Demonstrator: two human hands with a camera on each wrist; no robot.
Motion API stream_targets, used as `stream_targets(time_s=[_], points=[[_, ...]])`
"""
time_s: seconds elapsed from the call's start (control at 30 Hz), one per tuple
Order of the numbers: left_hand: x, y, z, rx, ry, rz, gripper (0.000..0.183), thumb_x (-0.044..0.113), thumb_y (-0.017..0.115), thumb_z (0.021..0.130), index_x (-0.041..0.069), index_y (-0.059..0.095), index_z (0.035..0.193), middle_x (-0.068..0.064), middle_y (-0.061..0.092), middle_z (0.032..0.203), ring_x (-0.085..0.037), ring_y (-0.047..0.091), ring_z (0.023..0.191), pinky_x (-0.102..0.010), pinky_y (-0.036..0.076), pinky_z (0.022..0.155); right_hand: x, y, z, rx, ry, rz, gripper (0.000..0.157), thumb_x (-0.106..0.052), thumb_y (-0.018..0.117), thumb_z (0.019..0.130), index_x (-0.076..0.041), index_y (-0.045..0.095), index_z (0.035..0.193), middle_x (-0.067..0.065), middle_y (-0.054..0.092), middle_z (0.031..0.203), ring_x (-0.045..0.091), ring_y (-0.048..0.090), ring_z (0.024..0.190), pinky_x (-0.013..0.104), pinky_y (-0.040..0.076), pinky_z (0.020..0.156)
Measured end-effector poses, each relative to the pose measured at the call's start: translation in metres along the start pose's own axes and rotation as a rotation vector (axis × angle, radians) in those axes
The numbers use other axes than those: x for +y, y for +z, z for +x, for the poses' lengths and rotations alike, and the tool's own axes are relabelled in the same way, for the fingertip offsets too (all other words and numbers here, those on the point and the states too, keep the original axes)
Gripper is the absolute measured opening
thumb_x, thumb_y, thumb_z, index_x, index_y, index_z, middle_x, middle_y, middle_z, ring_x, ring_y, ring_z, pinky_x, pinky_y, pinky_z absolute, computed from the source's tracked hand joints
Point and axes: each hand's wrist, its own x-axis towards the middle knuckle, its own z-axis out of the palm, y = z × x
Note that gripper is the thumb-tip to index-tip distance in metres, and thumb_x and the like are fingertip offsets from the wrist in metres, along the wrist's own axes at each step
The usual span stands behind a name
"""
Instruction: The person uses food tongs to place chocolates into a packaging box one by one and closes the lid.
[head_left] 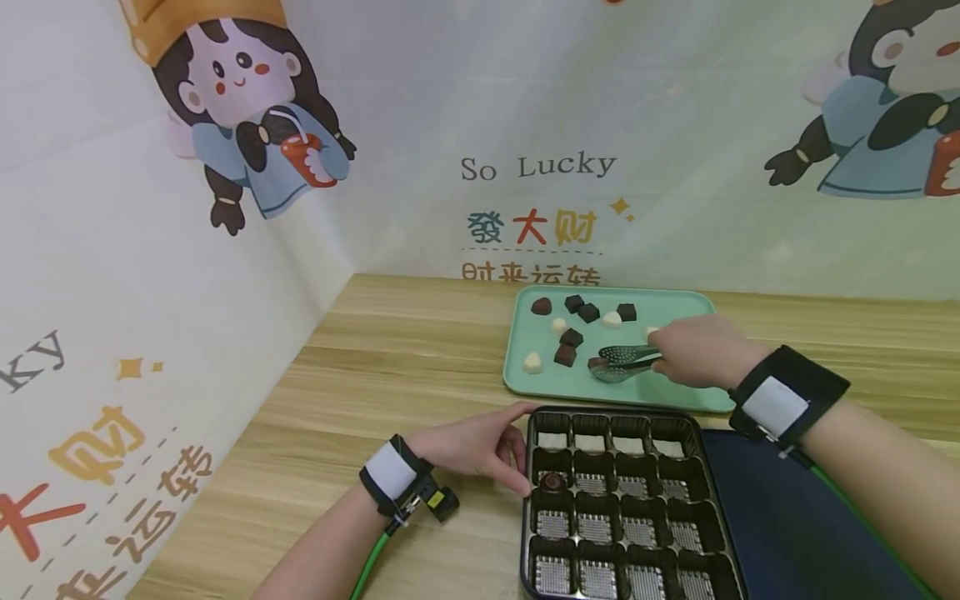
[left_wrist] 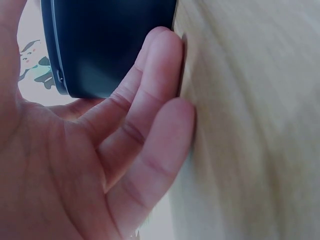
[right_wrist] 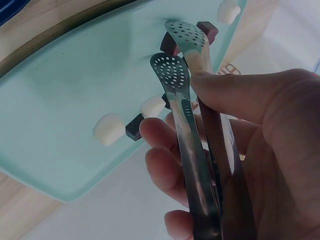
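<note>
My right hand [head_left: 701, 352] holds metal tongs [right_wrist: 187, 125] with perforated, spoon-shaped ends over the mint-green tray [head_left: 675, 304]. A brown chocolate [right_wrist: 169, 44] sits at the tongs' tips, partly hidden by them. Dark and white chocolates lie scattered on the tray, among them a white one [head_left: 532, 362] near its left end. My left hand [head_left: 480, 450] grips the far left corner of a black compartment box [head_left: 527, 533], fingers against its side wall and low by the wood. One round brown chocolate [head_left: 552, 481] sits in the box's second row; pale pieces [head_left: 590, 443] show in the back row.
A dark blue flat thing [head_left: 795, 517] lies right of the box, under my right forearm. The wooden table [head_left: 390, 350] runs back to a printed cloth backdrop [head_left: 420, 125], with another cloth side on the left. Green cables trail from both wristbands.
</note>
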Motion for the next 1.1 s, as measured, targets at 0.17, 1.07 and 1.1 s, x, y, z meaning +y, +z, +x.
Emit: stream_targets(time_s=[0.17, 1.07, 1.1], points=[[-0.001, 0.002, 0.000, -0.005, -0.003, -0.001, 0.100, 0.027, 0.073, 0.074, 0.011, 0.004, 0.145, -0.001, 0.062, 0.088, -0.015, 0.058, 0.079, -0.028, 0.046, 0.070, -0.006, 0.000, 0.001, 0.020, -0.005, -0.036, 0.012, -0.021, 0.059, 0.086, -0.010, 0.056, 0.082, -0.003, 0.045, 0.062, 0.012, 0.044, 0.053, 0.030, 0.037, 0.051], [-0.003, 0.000, 0.002, 0.009, 0.006, 0.020, 0.100, 0.029, 0.075, 0.072, 0.016, 0.007, 0.145, -0.001, 0.062, 0.085, -0.015, 0.058, 0.077, -0.028, 0.046, 0.069, -0.076, -0.048, -0.061, 0.019, -0.308, -0.202, 0.022, -0.021, 0.069, 0.078, -0.022, 0.050, 0.067, -0.012, 0.035, 0.062, 0.006, 0.028, 0.050, 0.023, 0.028, 0.044], [-0.003, 0.000, 0.002, 0.009, 0.006, 0.021, 0.100, 0.029, 0.075, 0.072, 0.016, 0.008, 0.145, -0.001, 0.062, 0.085, -0.016, 0.058, 0.077, -0.028, 0.045, 0.068, -0.080, -0.048, -0.060, 0.031, -0.308, -0.221, 0.027, -0.017, 0.068, 0.077, -0.022, 0.045, 0.063, -0.012, 0.031, 0.060, 0.006, 0.024, 0.050, 0.023, 0.023, 0.044]])
